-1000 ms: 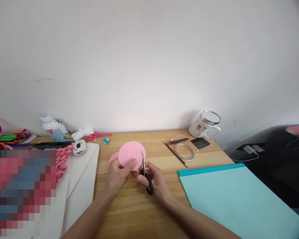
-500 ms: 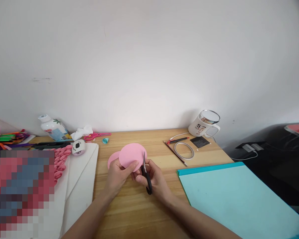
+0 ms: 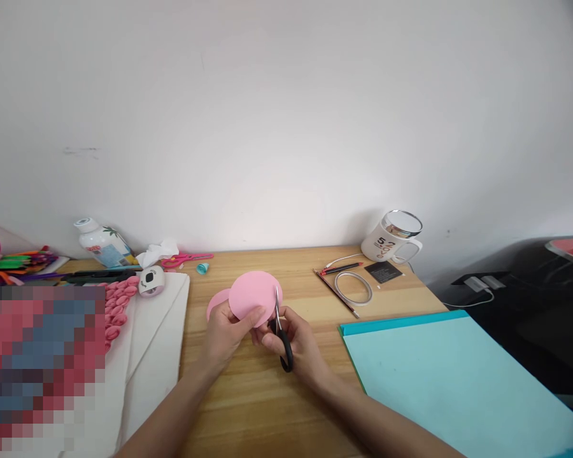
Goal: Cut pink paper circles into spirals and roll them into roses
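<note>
Left fingers (image 3: 254, 315) pinch a round pink paper disc (image 3: 253, 291) over the wooden table (image 3: 248, 407); right fingers (image 3: 273, 344) grip black-handled metal scissors (image 3: 286, 350) at its edge. Beyond, a white silver-rimmed mug (image 3: 382, 243) seemingly reads "5 20".

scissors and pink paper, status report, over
Left hand: grip on pink paper. Right hand: grip on scissors, blade over paper near its right edge. Second pink piece partly behind, to the left.

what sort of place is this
Probably a desk used for papercraft, perhaps at home: a light-brown wooden tabletop, a flat round pink paper piece and metal scissors with black handles suggest it.
</note>
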A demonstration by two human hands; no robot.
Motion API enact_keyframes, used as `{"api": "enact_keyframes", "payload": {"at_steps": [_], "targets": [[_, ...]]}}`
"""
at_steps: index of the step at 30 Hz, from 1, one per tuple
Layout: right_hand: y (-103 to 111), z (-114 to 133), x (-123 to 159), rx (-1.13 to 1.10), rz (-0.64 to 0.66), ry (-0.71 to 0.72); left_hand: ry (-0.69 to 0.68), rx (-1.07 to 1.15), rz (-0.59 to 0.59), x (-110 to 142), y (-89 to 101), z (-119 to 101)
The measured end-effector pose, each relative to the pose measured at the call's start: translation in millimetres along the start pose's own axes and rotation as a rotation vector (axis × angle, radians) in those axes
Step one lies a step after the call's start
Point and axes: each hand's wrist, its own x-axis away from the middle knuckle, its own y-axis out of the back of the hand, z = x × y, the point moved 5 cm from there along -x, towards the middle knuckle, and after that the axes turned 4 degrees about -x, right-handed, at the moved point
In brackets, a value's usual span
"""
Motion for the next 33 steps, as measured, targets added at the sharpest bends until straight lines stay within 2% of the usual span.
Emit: {"api": "enact_keyframes", "payload": {"at_steps": [7, 13, 23, 33], "targets": [[-0.4, 2.1, 0.6, 0.011, -0.015, -0.014, 0.002, 0.042, -0.016, 0.2, 1.9, 1.7], [-2.8, 2.8, 1.3, 0.021, -0.021, -0.015, 0.022, 0.079, 0.032, 0.3, -2.0, 5.6], [2.8, 2.5, 1.4, 0.035, 0.002, 0.009, 0.043, -0.047, 0.019, -0.4, -2.1, 5.2], [3.4, 1.3, 0.6, 0.048, -0.009, -0.005, 0.043, 0.059, 0.046, -0.8, -2.7, 3.3]]}}
